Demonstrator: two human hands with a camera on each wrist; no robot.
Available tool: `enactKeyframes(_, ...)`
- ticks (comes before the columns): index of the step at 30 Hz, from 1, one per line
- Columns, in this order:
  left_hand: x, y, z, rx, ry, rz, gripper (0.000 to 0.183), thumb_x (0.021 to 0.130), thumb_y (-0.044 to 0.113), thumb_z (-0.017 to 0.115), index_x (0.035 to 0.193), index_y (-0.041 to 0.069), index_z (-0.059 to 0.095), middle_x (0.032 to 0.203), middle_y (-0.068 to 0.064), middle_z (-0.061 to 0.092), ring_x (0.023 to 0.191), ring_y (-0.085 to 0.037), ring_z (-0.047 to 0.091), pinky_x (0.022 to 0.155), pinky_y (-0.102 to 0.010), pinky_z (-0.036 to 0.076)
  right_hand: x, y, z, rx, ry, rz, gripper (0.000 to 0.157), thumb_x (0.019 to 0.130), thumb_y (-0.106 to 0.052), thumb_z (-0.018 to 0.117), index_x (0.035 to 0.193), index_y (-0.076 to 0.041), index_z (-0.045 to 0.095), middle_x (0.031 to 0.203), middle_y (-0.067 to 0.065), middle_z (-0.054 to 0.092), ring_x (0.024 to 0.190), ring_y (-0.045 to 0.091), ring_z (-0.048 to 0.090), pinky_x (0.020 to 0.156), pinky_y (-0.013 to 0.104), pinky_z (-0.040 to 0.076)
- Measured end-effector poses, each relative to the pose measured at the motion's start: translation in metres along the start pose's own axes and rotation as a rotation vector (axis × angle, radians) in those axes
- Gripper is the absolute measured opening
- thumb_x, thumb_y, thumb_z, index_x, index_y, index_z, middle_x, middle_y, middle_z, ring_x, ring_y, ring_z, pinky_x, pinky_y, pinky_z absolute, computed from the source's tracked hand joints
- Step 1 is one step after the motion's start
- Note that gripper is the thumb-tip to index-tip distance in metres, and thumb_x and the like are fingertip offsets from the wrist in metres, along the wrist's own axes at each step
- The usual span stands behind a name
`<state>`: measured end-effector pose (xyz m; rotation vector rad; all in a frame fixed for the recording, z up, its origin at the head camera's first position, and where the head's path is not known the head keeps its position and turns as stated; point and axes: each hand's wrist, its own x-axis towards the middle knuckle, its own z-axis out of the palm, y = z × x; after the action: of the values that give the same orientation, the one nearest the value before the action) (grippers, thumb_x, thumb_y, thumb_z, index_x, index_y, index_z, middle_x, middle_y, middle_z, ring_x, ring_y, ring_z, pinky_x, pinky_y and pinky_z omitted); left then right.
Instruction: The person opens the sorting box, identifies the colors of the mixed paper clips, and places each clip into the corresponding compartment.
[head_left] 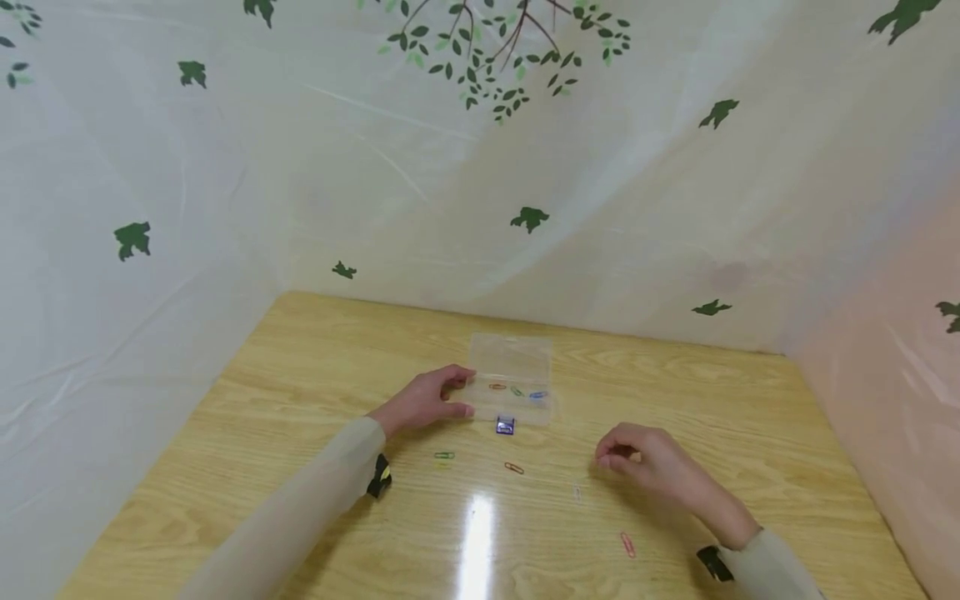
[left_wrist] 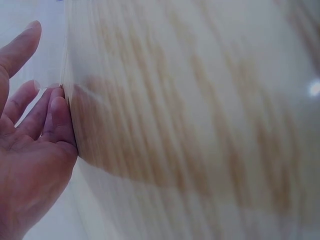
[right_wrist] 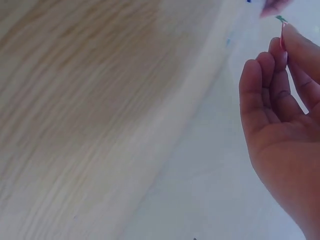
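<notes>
A clear plastic box (head_left: pixel 512 354) lies on the table with its lid raised back. Inside it are an orange paper clip (head_left: pixel 497 386), a green one (head_left: pixel 517 391) and blue ones (head_left: pixel 538 394). My left hand (head_left: pixel 427 400) touches the box's left side, thumb and fingers spread apart, as the left wrist view (left_wrist: pixel 37 135) also shows. My right hand (head_left: pixel 652 462) is over the table to the right of the box. Between its thumb and forefinger it pinches a small reddish paper clip (right_wrist: pixel 283 37), seen in the right wrist view.
Loose on the wooden table (head_left: pixel 337 342) lie a green paper clip (head_left: pixel 444 455), a faint yellow one (head_left: pixel 441 466), a red one (head_left: pixel 513 468), a white one (head_left: pixel 577 492) and a pink one (head_left: pixel 627 545). A purple label (head_left: pixel 506 426) shows at the box's front edge. Pale curtains (head_left: pixel 405 217) surround the table.
</notes>
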<state>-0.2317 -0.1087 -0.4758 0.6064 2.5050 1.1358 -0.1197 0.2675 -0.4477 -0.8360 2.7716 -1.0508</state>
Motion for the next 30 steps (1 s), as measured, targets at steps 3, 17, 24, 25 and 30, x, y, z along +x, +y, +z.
enactKeyframes(3,0.0,-0.001,0.0,-0.007,-0.002,0.0,0.064,0.094,0.028,0.079,0.151,0.014,0.052,0.148,-0.009,0.057,0.137,-0.028,0.051,0.116,-0.046,0.04,0.003,-0.004,-0.002,0.003,0.028,0.011,0.007,0.095,-0.007,0.074,0.099,-0.013,0.074,0.093,-0.009,0.069,0.082,0.004,0.062,0.07,0.026,0.056)
enactKeyframes(17,0.0,0.001,-0.001,-0.015,-0.001,-0.016,0.064,0.093,0.028,0.08,0.15,0.015,0.054,0.148,-0.007,0.057,0.137,-0.027,0.052,0.116,-0.047,0.04,0.012,-0.014,-0.004,0.001,0.107,0.01,0.016,0.094,-0.001,0.074,0.101,-0.015,0.076,0.099,-0.009,0.073,0.091,0.007,0.068,0.077,0.032,0.06)
enactKeyframes(24,-0.001,0.002,-0.001,-0.006,-0.001,-0.01,0.064,0.094,0.027,0.08,0.15,0.014,0.053,0.148,-0.008,0.057,0.136,-0.028,0.052,0.116,-0.047,0.04,0.017,-0.018,-0.005,0.001,0.127,-0.016,0.018,0.095,-0.001,0.073,0.104,-0.016,0.076,0.101,-0.01,0.073,0.092,0.015,0.072,0.08,0.032,0.061)
enactKeyframes(25,-0.002,0.003,-0.001,-0.006,0.002,-0.007,0.063,0.094,0.027,0.08,0.15,0.014,0.053,0.147,-0.008,0.057,0.136,-0.028,0.052,0.115,-0.047,0.041,0.018,-0.019,-0.005,0.003,0.128,-0.018,0.018,0.095,-0.002,0.072,0.105,-0.016,0.076,0.101,-0.01,0.073,0.093,0.015,0.072,0.08,0.032,0.061)
enactKeyframes(30,-0.003,0.003,-0.001,-0.01,0.005,-0.008,0.064,0.094,0.026,0.079,0.151,0.014,0.053,0.148,-0.006,0.057,0.136,-0.026,0.052,0.115,-0.046,0.041,0.025,-0.023,-0.006,-0.003,0.136,-0.028,0.02,0.095,-0.001,0.072,0.106,-0.018,0.076,0.102,-0.011,0.073,0.093,0.009,0.071,0.08,0.032,0.061)
